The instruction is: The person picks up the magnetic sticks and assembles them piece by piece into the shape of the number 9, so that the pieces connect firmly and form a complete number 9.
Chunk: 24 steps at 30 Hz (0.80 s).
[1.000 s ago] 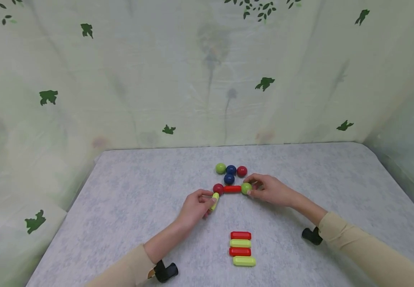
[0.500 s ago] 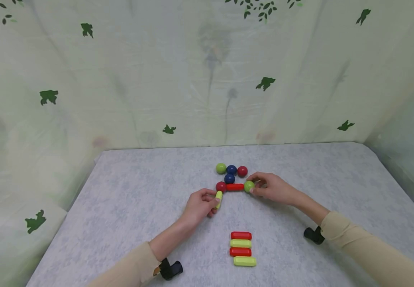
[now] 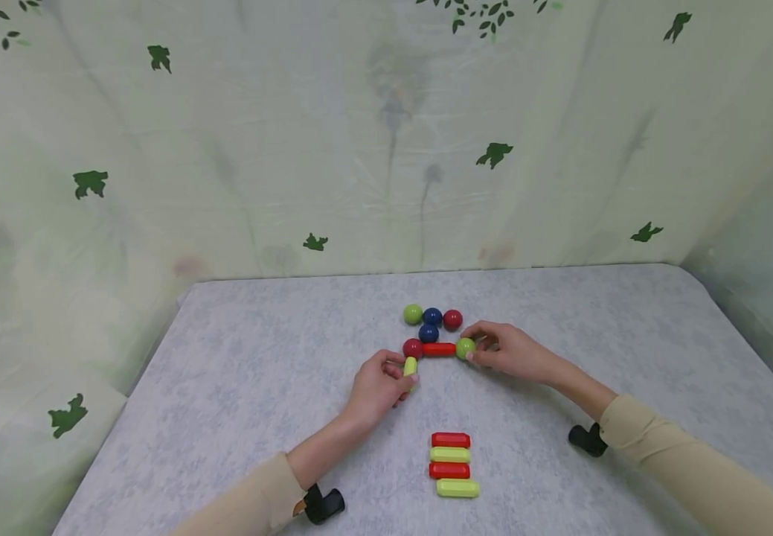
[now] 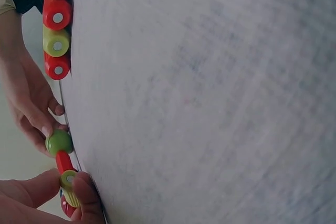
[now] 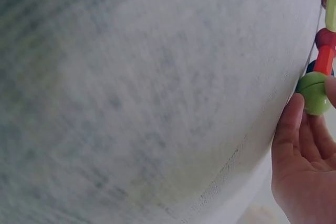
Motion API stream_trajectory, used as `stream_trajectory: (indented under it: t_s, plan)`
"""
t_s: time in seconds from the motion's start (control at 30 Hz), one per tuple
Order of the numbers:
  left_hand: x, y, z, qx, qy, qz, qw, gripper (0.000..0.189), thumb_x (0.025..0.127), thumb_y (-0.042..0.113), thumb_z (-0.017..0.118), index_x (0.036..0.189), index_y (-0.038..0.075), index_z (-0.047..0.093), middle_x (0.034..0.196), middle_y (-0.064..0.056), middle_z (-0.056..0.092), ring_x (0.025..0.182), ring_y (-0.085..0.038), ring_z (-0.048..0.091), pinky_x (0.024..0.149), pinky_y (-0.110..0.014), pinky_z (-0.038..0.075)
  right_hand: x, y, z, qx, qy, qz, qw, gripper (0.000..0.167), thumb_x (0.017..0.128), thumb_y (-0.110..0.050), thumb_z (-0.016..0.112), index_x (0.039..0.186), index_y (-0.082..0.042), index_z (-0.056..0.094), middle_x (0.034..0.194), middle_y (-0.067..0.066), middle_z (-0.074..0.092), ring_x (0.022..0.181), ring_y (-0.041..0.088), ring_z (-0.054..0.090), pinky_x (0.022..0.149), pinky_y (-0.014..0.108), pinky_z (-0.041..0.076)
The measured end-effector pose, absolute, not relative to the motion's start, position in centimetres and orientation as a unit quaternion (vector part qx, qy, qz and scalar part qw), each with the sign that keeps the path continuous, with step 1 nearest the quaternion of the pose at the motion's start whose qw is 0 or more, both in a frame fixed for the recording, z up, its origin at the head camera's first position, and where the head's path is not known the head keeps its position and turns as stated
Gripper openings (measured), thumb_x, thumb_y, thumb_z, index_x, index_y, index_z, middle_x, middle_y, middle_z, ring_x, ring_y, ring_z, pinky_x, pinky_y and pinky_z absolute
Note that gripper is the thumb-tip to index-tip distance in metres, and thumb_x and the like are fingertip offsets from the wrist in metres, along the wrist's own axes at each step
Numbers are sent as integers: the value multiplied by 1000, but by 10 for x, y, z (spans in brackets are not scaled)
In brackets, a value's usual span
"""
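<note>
My left hand [image 3: 374, 387] pinches a yellow-green rod [image 3: 410, 365] between thumb and fingers. The rod's far end meets a red ball [image 3: 413, 348], and a metal disc shows on its near end [image 4: 70, 179] in the left wrist view. From that ball a red rod [image 3: 439, 350] runs right to a green ball [image 3: 464, 348], so the pieces form an L-shaped chain. My right hand [image 3: 510, 353] holds the green ball between thumb and fingers, which the right wrist view shows closely around the ball [image 5: 313, 95].
Behind the chain sit a loose green ball [image 3: 413, 314], a red ball [image 3: 452, 320] and two blue balls [image 3: 432, 317], close together. Nearer me, several red and yellow-green rods [image 3: 449, 454] lie stacked in a column on the grey cloth-covered table [image 3: 279, 327].
Both hands and the chain have shifted slightly right and away from me. The yellow-green rod has swung to point more straight away from me, and the left fingers have moved along with it.
</note>
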State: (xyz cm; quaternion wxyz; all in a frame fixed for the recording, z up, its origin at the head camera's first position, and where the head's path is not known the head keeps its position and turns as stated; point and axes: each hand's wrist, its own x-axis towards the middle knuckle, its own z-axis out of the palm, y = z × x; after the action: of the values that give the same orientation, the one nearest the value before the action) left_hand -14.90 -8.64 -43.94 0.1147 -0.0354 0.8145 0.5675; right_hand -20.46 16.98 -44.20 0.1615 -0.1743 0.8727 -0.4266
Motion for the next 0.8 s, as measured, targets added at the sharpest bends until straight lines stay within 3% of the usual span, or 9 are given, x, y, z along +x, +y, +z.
stream_trajectory:
  t_s: [0.2,0.4,0.6,0.8]
  plan:
    - [-154,-95,-438,-25,821,559,112,26,93,18,68,112,2,61,85,-8,61,66,-20,60,60,-29,50,-204,171,-441,-177,871,-428,161,31,93,-16,68,122,-9,61,110,5,62,93,22,57,72,30,53]
    - [-171,-104,-436,-16,842,534,75,16,95,16,64,106,4,65,87,-7,63,72,-20,59,62,-29,48,-204,172,-441,-179,871,-430,159,31,93,-16,68,122,-9,62,110,4,63,94,23,57,72,31,52]
    - [-195,-104,-437,25,861,507,29,18,95,18,66,109,7,67,94,-2,64,88,-18,57,76,-32,49,-204,171,-443,-173,871,-432,161,30,93,-15,68,122,-12,62,109,2,62,94,22,57,73,32,52]
    - [-213,-93,-437,61,854,515,37,21,92,22,70,108,9,68,98,-1,65,90,-19,58,74,-32,51,-203,171,-443,-179,872,-429,154,31,92,-16,68,122,-10,62,110,3,62,94,22,57,75,31,52]
